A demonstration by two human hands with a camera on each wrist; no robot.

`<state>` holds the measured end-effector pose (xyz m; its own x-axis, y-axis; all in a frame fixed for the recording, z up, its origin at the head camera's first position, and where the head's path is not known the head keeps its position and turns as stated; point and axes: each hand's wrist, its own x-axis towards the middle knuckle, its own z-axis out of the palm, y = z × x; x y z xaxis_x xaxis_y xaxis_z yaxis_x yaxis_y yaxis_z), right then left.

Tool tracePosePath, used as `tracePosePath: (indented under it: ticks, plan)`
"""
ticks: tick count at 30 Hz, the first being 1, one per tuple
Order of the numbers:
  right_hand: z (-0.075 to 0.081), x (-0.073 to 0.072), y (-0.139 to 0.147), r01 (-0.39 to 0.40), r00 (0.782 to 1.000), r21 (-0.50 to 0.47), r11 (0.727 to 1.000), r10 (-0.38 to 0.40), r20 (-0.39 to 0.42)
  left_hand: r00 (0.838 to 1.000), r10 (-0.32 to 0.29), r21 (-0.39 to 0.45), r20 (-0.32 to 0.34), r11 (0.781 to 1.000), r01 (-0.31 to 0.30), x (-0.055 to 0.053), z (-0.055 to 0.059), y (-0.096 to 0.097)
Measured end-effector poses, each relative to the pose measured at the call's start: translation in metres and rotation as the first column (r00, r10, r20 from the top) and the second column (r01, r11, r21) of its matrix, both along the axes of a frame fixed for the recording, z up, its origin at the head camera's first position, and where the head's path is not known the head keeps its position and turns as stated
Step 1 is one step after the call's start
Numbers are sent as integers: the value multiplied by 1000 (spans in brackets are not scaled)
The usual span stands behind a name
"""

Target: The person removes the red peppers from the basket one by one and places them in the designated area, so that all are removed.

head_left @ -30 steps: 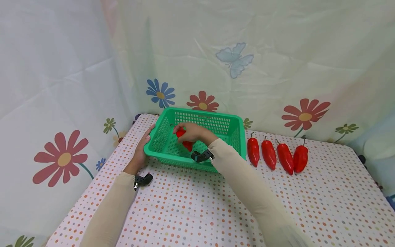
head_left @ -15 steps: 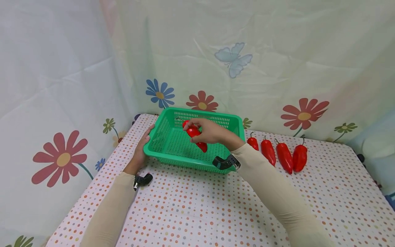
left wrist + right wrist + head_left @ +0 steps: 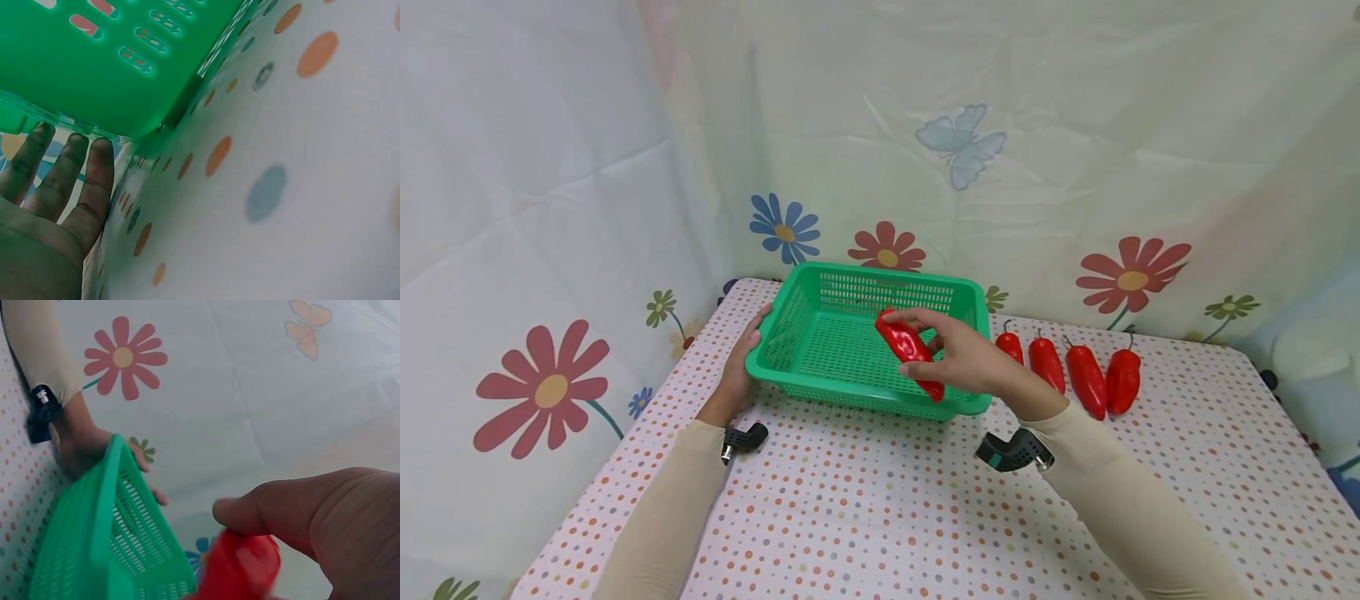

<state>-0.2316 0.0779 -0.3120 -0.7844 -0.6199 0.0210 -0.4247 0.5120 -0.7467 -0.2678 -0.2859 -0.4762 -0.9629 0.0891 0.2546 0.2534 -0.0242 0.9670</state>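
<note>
My right hand (image 3: 966,354) grips a red pepper (image 3: 904,340) between thumb and fingers, over the front right part of a green basket (image 3: 850,395). The pepper is tilted, its lower tip overlapping the front rim in the head view. Up close in the right wrist view, the thumb presses on the red pepper (image 3: 240,565), which is partly cut off by the frame. On the basket's left side lies my left hand (image 3: 741,367). In the left wrist view its fingers (image 3: 95,175) are straight, with the fingertips right at the green basket wall (image 3: 94,81).
Several more red peppers (image 3: 1086,379) lie in a row to the right of the basket, stems toward the back. A dotted cloth (image 3: 850,500) covers the table. A flowered curtain (image 3: 1045,167) hangs close behind and along the left side.
My right hand has carried the red pepper up from inside the basket, rightward and toward me, to over the front right part. The left hand stays at the basket's left side.
</note>
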Motion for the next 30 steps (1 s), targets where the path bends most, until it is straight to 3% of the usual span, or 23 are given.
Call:
tracePosePath:
  ticks: [7, 12, 20, 23, 30]
  plan:
    - [-9, 8, 15, 42, 996, -29, 999, -40, 75, 1000, 11, 22, -6, 1000, -11, 1, 4, -3]
    - [-14, 9, 22, 83, 994, -39, 996, -80, 79, 1000, -1, 10, 7, 1000, 1, 2, 2, -1]
    - [-21, 12, 50, 231, 973, -33, 972, -229, 40, 1000, -14, 16, -1, 1000, 14, 1, 2, 2]
    - [-23, 13, 64, 311, 950, -42, 950, -309, 38, 1000, -8, 9, -2, 1000, 8, 0, 2, 1]
    - [-33, 14, 95, 498, 867, -89, 863, -498, 18, 1000, 4, 9, 8, 1000, -4, 1, -2, 0]
